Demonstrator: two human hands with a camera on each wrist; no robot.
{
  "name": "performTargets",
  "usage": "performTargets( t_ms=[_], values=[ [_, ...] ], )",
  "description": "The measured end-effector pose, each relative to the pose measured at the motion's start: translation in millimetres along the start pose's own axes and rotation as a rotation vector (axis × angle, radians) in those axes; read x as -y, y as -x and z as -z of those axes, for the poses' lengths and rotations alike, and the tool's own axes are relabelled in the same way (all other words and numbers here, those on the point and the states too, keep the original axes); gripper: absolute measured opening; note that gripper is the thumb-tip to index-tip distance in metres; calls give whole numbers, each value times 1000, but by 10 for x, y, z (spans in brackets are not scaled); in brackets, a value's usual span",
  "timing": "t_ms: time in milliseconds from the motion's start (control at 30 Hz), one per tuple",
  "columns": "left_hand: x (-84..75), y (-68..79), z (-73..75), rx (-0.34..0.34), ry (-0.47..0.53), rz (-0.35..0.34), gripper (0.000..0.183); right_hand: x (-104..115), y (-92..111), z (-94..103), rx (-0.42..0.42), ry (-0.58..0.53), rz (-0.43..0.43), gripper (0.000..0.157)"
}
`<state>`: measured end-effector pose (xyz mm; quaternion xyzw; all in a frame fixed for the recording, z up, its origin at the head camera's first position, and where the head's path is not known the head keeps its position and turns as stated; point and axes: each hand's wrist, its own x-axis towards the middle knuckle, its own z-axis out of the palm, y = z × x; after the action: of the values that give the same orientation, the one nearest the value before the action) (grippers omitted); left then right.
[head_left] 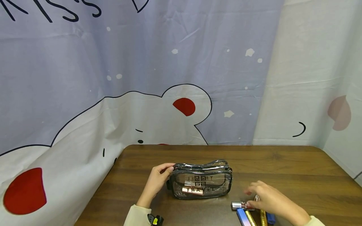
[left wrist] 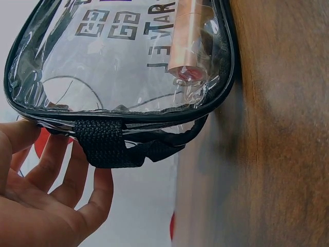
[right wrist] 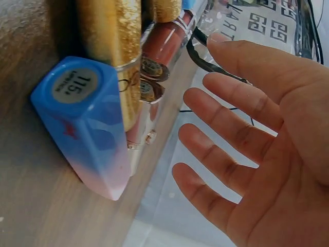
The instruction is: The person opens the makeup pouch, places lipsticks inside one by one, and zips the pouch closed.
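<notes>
A clear zip pouch [head_left: 213, 185] with black trim and printed lettering stands on the table. My left hand [head_left: 156, 179] holds its upper left corner between thumb and fingers, beside the black fabric tab [left wrist: 105, 144]. A rose-gold lipstick tube [head_left: 193, 190] and a silver-toned tube lie inside the pouch. To the right, my right hand [head_left: 267, 196] hovers over a group of lipsticks, fingers spread and extended, palm bare. Closest to it are a reddish clear tube [right wrist: 165, 40], gold textured tubes [right wrist: 115, 31] and a blue-to-pink lipstick [right wrist: 97, 123] labelled 115.
The brown wooden table [head_left: 297, 169] reaches back to a printed curtain [head_left: 226, 78] with bear drawings. A dark blue tube [head_left: 271, 218] lies at the right of the lipstick group. A black strap [right wrist: 203, 59] hangs off the pouch.
</notes>
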<state>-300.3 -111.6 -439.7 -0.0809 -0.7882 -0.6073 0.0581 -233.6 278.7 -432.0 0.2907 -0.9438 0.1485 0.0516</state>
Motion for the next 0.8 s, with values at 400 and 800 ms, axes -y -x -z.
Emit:
performTargets(
  t_ms=[400, 800],
  values=[
    [-19, 6, -1, 5, 9, -6, 19, -31, 12, -57, 48, -30, 8, 28],
    [4, -2, -17, -15, -13, 4, 19, -49, 24, -76, 84, -52, 10, 25]
  ],
)
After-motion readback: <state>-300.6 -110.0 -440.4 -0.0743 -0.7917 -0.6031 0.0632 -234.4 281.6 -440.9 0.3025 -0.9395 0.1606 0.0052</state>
